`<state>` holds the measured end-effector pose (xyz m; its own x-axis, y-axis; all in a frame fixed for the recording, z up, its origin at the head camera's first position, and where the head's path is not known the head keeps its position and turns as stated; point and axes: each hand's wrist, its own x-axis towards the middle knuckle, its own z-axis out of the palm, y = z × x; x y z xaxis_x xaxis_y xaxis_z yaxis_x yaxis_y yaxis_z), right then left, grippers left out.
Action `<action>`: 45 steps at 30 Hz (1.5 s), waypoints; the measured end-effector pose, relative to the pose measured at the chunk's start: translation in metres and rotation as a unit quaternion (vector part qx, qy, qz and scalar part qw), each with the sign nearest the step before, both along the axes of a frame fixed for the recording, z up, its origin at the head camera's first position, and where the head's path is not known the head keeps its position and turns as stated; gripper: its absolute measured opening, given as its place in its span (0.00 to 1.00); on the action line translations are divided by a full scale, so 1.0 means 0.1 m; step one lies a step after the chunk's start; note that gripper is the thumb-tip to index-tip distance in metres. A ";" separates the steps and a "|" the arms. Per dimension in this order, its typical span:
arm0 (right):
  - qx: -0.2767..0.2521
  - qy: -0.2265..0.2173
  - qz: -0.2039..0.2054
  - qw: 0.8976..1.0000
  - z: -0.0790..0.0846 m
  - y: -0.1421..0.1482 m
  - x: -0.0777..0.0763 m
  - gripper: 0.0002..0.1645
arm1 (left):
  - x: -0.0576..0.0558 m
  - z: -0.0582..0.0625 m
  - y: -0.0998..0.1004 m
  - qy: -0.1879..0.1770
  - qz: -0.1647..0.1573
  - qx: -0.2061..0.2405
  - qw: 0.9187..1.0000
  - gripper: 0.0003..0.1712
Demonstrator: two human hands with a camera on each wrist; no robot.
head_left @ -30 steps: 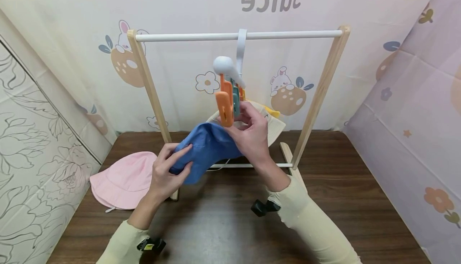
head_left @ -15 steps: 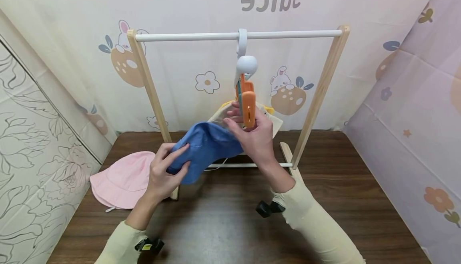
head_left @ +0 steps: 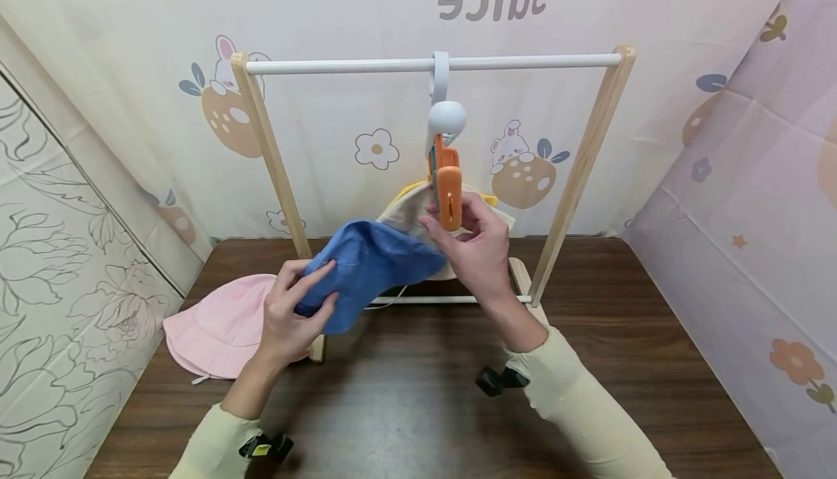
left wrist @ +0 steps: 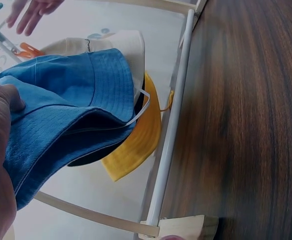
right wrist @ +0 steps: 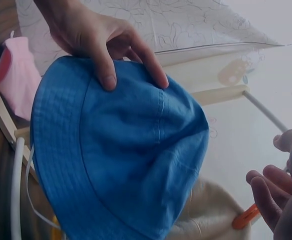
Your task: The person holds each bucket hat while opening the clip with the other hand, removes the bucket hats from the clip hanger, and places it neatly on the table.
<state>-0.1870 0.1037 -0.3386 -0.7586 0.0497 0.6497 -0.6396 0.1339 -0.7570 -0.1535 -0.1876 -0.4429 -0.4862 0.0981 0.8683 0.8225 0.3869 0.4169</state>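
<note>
My left hand (head_left: pixel 290 315) grips a blue bucket hat (head_left: pixel 366 264) by its side, thumb on one face, holding it in front of the rack. Its brim and a thin white cord show in the left wrist view. My right hand (head_left: pixel 480 246) is beside an orange clip (head_left: pixel 449 199), fingers loosely bent and apart from the blue hat; in the right wrist view it holds nothing. The clip hangs from a white hanger (head_left: pixel 447 117). Behind the blue hat hang a cream hat (right wrist: pixel 208 210) and a yellow hat (left wrist: pixel 138 142), partly hidden.
A rack with wooden legs (head_left: pixel 585 174) and a white top bar (head_left: pixel 340 67) stands on the dark wooden table (head_left: pixel 392 406). At the left lies a pink bucket hat (head_left: pixel 225 326). A low white bar (left wrist: pixel 171 130) joins the rack's sides. Patterned curtains enclose the table.
The hanger has swung round and its orange clip has moved right. My right hand has moved right, away from the blue hat. My left hand has shifted slightly left with the hat.
</note>
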 end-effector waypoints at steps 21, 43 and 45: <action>-0.008 -0.013 -0.012 1.000 -0.07 0.23 -0.02 0.24 | 0.03 0.02 -0.11 -0.017 0.030 0.020 0.999 0.33; -0.013 -0.029 -0.025 0.999 -0.15 0.34 -0.04 0.23 | 0.04 0.01 -0.27 -0.014 0.015 0.013 1.000 0.34; -0.011 -0.027 -0.025 0.999 -0.15 0.34 -0.04 0.23 | 0.04 0.01 -0.29 -0.014 0.012 0.014 1.000 0.34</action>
<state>-0.1909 0.1374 -0.3532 -0.7891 0.1022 0.6057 -0.5903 0.1465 -0.7938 -0.1492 -0.2162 -0.4415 -0.5120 0.0616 0.8568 0.8012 0.3938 0.4505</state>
